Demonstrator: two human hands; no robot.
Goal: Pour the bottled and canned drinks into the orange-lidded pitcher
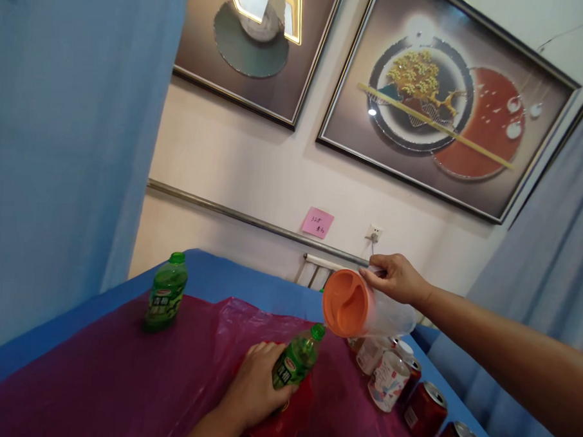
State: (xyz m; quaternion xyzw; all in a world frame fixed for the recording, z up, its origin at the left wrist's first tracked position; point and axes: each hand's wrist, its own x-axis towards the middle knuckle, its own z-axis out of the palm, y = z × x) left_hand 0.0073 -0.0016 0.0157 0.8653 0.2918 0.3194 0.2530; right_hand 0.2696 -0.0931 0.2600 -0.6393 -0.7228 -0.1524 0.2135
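My left hand (258, 381) is wrapped round a green bottle (299, 359) with a green top, which leans to the right over something red (295, 412) on the table cover. In my right hand (398, 278) is the handle of a clear pitcher (388, 318). The pitcher lies tipped on its side in the air, its orange lid (346, 303) facing left, just above and right of the bottle's top. Whether liquid leaves the pitcher cannot be made out.
Another green bottle (166, 293) stands at the left on the purple cover (120, 372). Along the right edge are a labelled clear bottle (389, 380) and red cans (425, 412). Behind are a metal rail (253, 220) and blue curtains (68, 131).
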